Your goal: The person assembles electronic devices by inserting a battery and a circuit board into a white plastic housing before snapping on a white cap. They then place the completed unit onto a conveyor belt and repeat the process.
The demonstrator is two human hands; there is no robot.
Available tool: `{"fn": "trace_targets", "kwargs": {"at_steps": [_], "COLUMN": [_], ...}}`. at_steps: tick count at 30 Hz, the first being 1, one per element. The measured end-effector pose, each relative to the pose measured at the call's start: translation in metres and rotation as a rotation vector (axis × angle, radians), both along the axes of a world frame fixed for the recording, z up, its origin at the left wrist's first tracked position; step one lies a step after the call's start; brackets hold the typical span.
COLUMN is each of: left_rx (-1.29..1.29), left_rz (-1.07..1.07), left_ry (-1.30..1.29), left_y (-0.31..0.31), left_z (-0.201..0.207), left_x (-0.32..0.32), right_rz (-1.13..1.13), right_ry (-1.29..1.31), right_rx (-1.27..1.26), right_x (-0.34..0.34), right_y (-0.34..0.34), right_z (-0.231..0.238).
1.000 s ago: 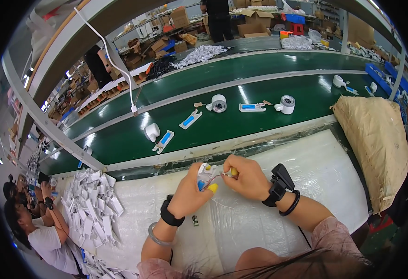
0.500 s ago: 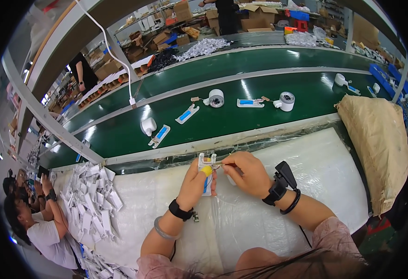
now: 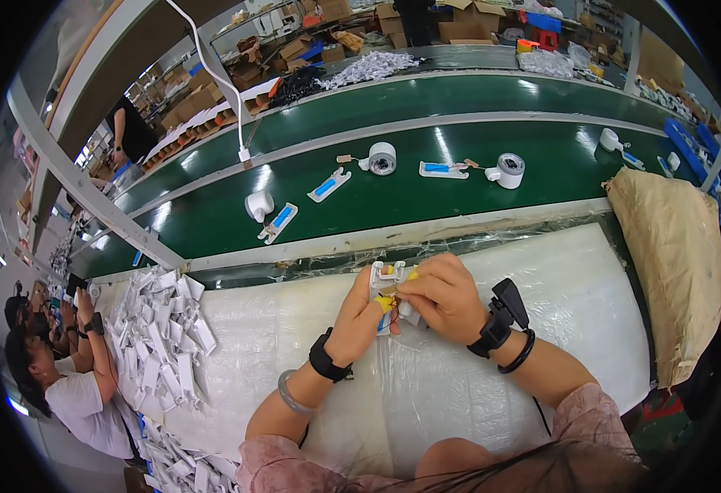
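Observation:
My left hand [image 3: 355, 327] is closed round a white plastic housing [image 3: 377, 276] with a forked upper end. Part of a blue battery cell [image 3: 382, 322] shows inside it, below the thumb. A yellow cover [image 3: 385, 303] sits on that thumb's tip. My right hand [image 3: 449, 300] is closed at the housing's right side, its fingertips pinching the edge of a small tan board [image 3: 388, 290]. Thin wires run beside the board. A white rounded part [image 3: 410, 313] shows under my right hand, mostly hidden by the fingers.
White housings [image 3: 163, 329] are heaped at the left of the plastic-covered table [image 3: 492, 394]. Beyond, a green conveyor [image 3: 327, 226] carries white round lamp heads [image 3: 509, 171] wired to battery housings [image 3: 279, 223]. A brown sack [image 3: 668, 271] stands right. A co-worker [image 3: 81, 386] is at far left.
My right fingers have moved from a thin wire to the tan board over the housing. The small green board that lay by my left wrist no longer shows on the table.

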State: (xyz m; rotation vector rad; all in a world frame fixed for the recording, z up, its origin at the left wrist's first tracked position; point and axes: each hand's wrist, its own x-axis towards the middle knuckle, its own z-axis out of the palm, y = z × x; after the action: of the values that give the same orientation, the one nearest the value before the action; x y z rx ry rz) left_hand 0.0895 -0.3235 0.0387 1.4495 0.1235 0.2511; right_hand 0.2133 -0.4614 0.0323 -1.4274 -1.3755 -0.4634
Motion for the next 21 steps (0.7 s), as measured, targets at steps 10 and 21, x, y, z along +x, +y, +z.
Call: {"fn": "trace_targets", "kwargs": {"at_steps": [10, 21], "left_rx": [-0.025, 0.112], "left_rz": [-0.021, 0.039], "left_ry": [-0.004, -0.029], "left_y": [-0.0059, -0.0087], "left_z": [0.005, 0.0051], "left_x": [-0.0019, -0.0029], "right_rz": [0.064, 0.092], "right_ry": [0.059, 0.093], "right_rx": [0.005, -0.002], "right_x": [0.0007, 0.0021], "right_y": [-0.0027, -0.0026], "right_z": [-0.0014, -0.0064]}}
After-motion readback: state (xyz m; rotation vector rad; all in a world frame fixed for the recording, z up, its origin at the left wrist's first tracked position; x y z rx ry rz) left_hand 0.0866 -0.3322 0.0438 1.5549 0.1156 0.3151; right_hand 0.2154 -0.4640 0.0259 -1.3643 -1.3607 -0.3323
